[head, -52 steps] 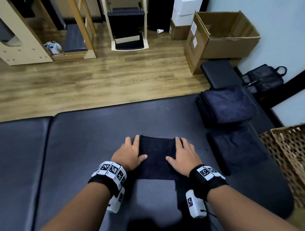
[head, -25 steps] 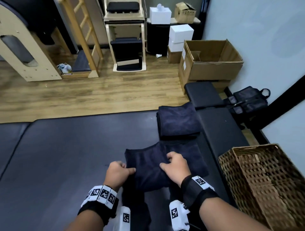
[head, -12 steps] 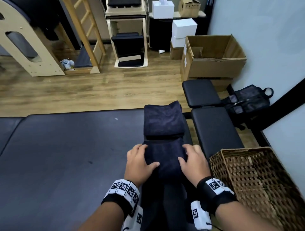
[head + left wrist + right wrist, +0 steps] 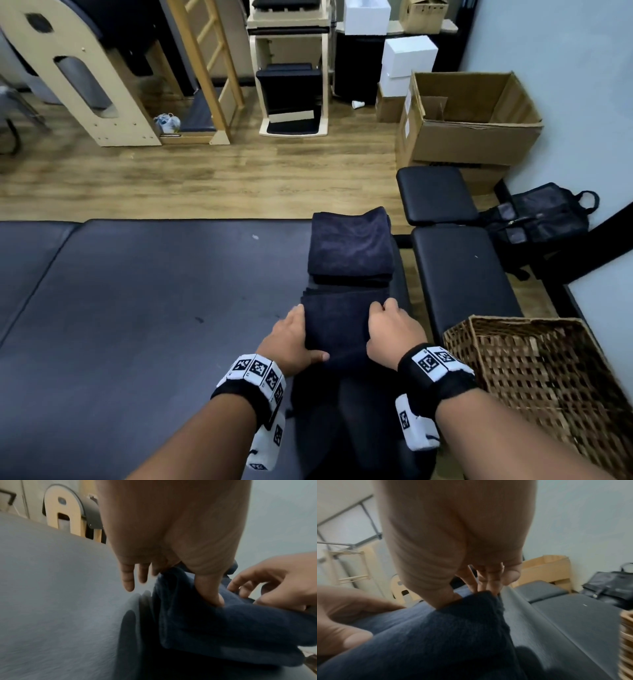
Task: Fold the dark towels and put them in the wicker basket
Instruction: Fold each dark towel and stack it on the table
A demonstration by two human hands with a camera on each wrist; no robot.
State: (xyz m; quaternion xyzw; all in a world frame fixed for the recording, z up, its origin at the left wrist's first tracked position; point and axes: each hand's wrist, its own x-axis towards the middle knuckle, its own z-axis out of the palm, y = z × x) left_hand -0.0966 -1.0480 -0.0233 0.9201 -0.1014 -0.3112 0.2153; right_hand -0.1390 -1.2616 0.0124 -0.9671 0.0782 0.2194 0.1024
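A folded dark towel (image 4: 337, 329) sits between both hands at the right end of the black padded table (image 4: 154, 308). My left hand (image 4: 301, 329) grips its left side, thumb on top (image 4: 211, 595). My right hand (image 4: 383, 322) grips its right side, thumb on top and fingers along the edge (image 4: 481, 582). In the left wrist view the towel (image 4: 223, 628) hangs a little above the table, with a shadow under it. Just beyond it lie the layered edges of another flat towel (image 4: 342, 292) and a stack of folded towels (image 4: 351, 246). The wicker basket (image 4: 548, 377) stands to the right, below table height.
A black padded bench (image 4: 459, 274) runs between the table and the basket. A black bag (image 4: 541, 219) lies by the wall, with an open cardboard box (image 4: 469, 120) behind the bench. Wooden exercise frames (image 4: 85, 75) stand across the wood floor.
Both hands took the folded towel from the middle of the table and carried it right, next to the stack. Their fingers now curl at its sides instead of lying flat on it.
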